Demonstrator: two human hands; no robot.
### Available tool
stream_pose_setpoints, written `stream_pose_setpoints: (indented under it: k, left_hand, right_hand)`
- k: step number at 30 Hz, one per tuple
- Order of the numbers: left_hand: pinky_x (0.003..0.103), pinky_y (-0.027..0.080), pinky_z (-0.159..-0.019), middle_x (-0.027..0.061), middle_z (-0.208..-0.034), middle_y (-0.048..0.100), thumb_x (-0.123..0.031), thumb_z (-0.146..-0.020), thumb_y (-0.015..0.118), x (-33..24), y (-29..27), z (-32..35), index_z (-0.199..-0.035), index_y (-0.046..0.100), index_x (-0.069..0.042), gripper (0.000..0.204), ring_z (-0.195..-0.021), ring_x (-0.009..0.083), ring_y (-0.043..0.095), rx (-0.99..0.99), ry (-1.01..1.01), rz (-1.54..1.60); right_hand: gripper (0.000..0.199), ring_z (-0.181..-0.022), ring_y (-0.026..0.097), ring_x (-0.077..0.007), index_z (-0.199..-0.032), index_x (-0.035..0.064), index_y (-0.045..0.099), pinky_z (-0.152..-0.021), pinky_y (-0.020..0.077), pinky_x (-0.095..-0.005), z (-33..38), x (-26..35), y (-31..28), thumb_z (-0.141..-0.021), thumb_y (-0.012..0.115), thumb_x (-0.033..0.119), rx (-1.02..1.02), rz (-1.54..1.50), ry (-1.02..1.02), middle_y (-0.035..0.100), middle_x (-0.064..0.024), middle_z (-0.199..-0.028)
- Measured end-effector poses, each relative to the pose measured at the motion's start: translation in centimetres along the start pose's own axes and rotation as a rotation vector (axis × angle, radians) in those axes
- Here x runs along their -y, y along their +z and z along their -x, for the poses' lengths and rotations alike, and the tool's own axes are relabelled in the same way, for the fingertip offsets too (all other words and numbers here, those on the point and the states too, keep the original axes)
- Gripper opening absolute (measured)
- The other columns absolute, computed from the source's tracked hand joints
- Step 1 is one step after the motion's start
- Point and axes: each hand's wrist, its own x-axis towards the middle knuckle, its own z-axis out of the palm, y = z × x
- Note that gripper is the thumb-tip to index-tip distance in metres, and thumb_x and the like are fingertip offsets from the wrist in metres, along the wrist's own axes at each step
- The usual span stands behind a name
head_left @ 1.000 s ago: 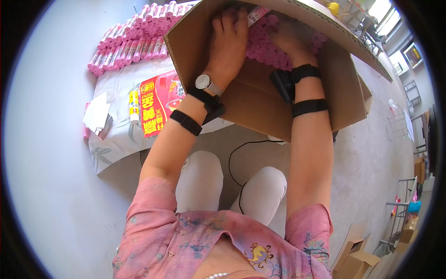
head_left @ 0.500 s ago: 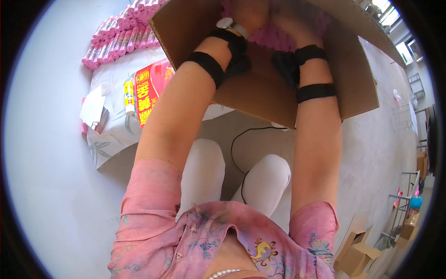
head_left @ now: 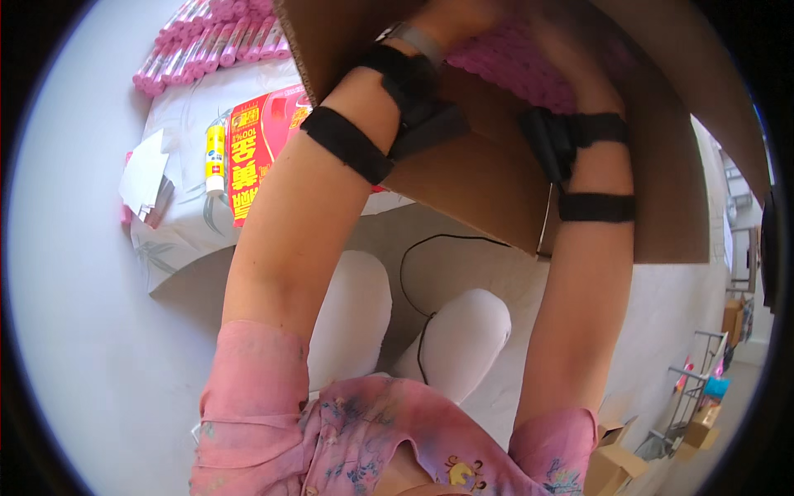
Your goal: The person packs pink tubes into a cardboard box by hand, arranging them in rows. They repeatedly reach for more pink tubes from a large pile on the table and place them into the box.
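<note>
Both my arms reach deep into a large cardboard box (head_left: 475, 178) at the top of the head view. Inside lie tightly packed pink things (head_left: 517, 66), probably rolls like those outside; shadow blurs them. My left hand (head_left: 459, 21) is over their left side, its fingers cut off by the upper edge. On their right, my right hand (head_left: 561, 54) is dim and blurred, so its fingers cannot be made out. Black straps with dark devices circle both forearms, and a watch (head_left: 413, 37) is on my left wrist.
Left of the box, a cloth-covered table (head_left: 186, 103) bears stacked pink rolls (head_left: 223, 45), a red-and-yellow printed sheet or bag (head_left: 252, 153), a yellow-and-white glue stick (head_left: 215, 161) and white cards (head_left: 147, 178). A black cable (head_left: 405, 260) runs by my knees. Cartons (head_left: 616, 467) stand lower right.
The box appears larger and shifted to the right, its near edge lower in view. My right forearm has moved right; both hands stay inside. The table has slid slightly left in view.
</note>
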Motion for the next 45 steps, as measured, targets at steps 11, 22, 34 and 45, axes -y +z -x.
stream_pose_setpoints:
  k: [11,22,34,45]
  left_hand:
    - [0.052,0.051,-0.079,0.0255,-0.093,0.071,-0.012,-0.092,0.064,0.9,0.4,-0.4,-0.102,0.07,0.002,0.018,-0.088,0.0445,0.068,-0.177,-0.069,-0.303]
    - [0.051,0.053,-0.082,0.0255,-0.098,0.072,-0.005,-0.09,0.061,1.4,0.7,-1.3,-0.106,0.072,-0.002,0.02,-0.096,0.0416,0.07,-0.14,-0.173,-0.362]
    - [0.054,0.05,-0.093,0.0292,-0.109,0.069,-0.016,-0.09,0.07,-0.7,0.0,-0.5,-0.119,0.068,0.0,0.034,-0.108,0.0481,0.065,-0.217,-0.024,-0.401]
    - [0.054,0.047,-0.093,0.0258,-0.119,0.065,-0.015,-0.087,0.073,1.0,-0.3,-0.9,-0.118,0.066,0.0,0.034,-0.108,0.0449,0.062,-0.14,-0.083,-0.43]
  right_hand:
    - [0.051,-0.119,0.061,-0.0433,-0.125,0.0053,0.064,-0.101,0.0461,-0.0509,-2.7,-3.0,2.6,-0.103,0.045,0.048,0.118,-0.027,0.058,0.067,-0.0248,-0.125]
    - [0.042,-0.116,0.063,-0.0421,-0.125,0.0062,0.067,-0.098,0.0484,-0.0504,-3.3,-7.3,5.4,-0.104,0.046,0.036,-0.032,0.352,-0.173,0.066,-0.0221,-0.128]
    - [0.043,-0.129,0.058,-0.0379,-0.139,0.0101,0.062,-0.108,0.0427,-0.0468,0.3,2.5,-0.4,-0.105,0.045,0.031,-0.197,0.23,-0.21,0.063,-0.0191,-0.138]
    - [0.04,-0.12,0.063,-0.0402,-0.122,0.004,0.07,-0.105,0.046,-0.047,-0.8,-0.6,2.0,-0.104,0.05,0.033,-0.036,0.011,-0.132,0.068,-0.0234,-0.125]
